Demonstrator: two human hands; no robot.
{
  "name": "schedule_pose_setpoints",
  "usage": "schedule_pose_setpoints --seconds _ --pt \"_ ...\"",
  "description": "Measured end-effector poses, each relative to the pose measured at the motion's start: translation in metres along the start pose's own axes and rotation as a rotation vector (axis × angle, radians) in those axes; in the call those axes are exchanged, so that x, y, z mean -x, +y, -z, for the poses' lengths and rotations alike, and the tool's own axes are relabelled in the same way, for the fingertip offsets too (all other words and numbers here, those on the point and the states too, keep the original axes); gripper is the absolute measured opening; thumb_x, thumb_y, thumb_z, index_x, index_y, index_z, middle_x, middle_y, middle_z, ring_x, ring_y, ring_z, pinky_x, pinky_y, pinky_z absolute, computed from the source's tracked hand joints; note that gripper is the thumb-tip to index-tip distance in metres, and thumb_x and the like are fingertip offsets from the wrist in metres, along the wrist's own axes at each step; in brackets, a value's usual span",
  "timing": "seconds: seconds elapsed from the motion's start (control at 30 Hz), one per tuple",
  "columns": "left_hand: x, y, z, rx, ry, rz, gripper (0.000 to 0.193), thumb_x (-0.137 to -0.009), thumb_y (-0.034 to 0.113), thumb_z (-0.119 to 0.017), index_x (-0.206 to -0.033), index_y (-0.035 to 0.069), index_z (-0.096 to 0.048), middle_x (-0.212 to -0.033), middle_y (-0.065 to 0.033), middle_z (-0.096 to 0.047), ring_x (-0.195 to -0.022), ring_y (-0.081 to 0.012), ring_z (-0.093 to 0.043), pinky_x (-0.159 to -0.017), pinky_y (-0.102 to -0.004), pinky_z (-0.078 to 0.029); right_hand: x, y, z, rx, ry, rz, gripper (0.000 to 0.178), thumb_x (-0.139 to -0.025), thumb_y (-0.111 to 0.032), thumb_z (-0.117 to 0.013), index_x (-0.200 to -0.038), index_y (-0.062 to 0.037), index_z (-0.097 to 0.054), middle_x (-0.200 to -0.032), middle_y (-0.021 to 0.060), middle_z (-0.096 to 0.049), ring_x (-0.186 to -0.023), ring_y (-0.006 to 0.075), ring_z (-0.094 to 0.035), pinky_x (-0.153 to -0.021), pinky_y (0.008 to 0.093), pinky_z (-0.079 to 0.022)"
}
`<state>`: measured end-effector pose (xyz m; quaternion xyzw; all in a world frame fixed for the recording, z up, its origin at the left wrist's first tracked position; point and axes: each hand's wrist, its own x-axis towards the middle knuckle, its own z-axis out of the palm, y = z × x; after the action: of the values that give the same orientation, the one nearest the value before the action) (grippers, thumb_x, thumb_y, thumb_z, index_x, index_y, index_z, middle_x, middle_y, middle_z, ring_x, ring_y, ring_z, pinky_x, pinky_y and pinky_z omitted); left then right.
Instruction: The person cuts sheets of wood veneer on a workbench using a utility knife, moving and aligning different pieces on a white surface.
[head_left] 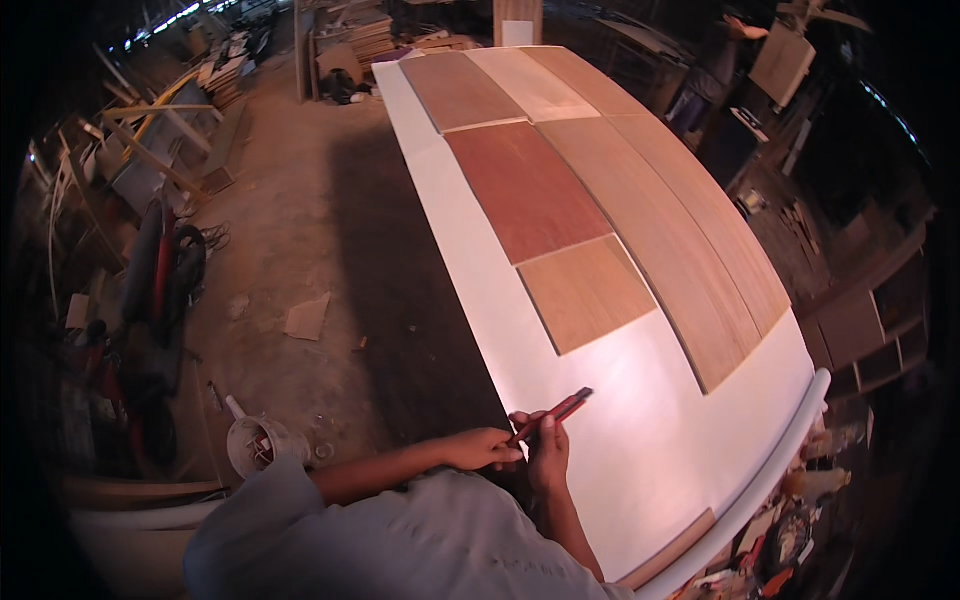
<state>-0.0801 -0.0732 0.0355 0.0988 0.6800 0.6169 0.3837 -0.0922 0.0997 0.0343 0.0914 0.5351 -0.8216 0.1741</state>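
Note:
Near the left edge of a white-topped sheet [640, 420], I hold a red utility knife [568, 406] with a dark tip, pointing up and to the right. My right hand [548, 452] is closed around its body. My left hand [484, 450] pinches at the knife's lower end, just beside the right hand; its fingertips are partly hidden. Beyond the knife, a light-brown wood panel [588, 295] and a reddish-brown panel [530, 190] lie flat on the white sheet. Longer tan panels [660, 230] lie along their right side.
A thin wood strip [672, 548] and the white sheet's rolled end [775, 485] are at the near right. On the floor at left stand a white bucket [240, 445] and a red motorbike [160, 260]. A person [712, 75] is at the far right, by stacked boards.

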Motion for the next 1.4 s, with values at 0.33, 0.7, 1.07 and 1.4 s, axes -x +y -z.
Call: schedule_pose_setpoints --seconds 0.33,0.7,1.07,1.4 --pt "0.03 -0.082 0.12 0.422 0.411 0.005 0.04 -0.103 0.037 -0.055 -0.126 0.005 -0.057 -0.106 -0.0051 -0.068 -0.087 -0.0095 -0.061 -0.079 -0.025 -0.049 -0.138 -0.018 -0.07 0.28 -0.449 -0.248 0.044 -0.098 -0.009 -0.052 -0.139 -0.0089 -0.036 -0.116 0.0039 -0.055 -0.082 0.0122 -0.052 -0.071 0.0289 -0.046" --pt "0.133 -0.013 0.407 0.645 0.687 -0.44 0.033 -0.107 0.024 -0.044 -0.128 0.001 -0.057 -0.133 -0.0127 -0.06 -0.104 -0.0164 -0.061 -0.093 -0.0329 -0.049 -0.281 0.031 -0.363 -0.012 -0.805 -0.61 0.036 -0.099 -0.037 -0.059 -0.12 -0.0079 -0.056 -0.097 -0.0022 -0.052 -0.08 0.0089 -0.044 -0.072 0.026 -0.037" --pt "0.115 0.008 0.631 0.712 0.723 -0.343 0.039 -0.107 0.025 -0.042 -0.131 -0.003 -0.056 -0.108 -0.0118 -0.065 -0.079 -0.0179 -0.064 -0.078 -0.0332 -0.057 -0.476 0.034 -0.498 0.327 -0.945 -0.226 0.041 -0.107 -0.033 -0.046 -0.132 -0.0011 -0.049 -0.102 0.0037 -0.061 -0.079 0.0075 -0.051 -0.076 0.0249 -0.046" --pt "0.058 0.066 0.858 0.777 0.676 -0.521 0.047 -0.107 0.033 -0.044 -0.137 -0.002 -0.052 -0.122 -0.0109 -0.062 -0.109 -0.0195 -0.06 -0.091 -0.0338 -0.05 -0.706 -0.016 -0.624 0.435 -1.018 -0.141 0.035 -0.107 -0.031 -0.045 -0.126 -0.0032 -0.053 -0.09 0.0014 -0.06 -0.068 0.0073 -0.05 -0.064 0.0228 -0.044"
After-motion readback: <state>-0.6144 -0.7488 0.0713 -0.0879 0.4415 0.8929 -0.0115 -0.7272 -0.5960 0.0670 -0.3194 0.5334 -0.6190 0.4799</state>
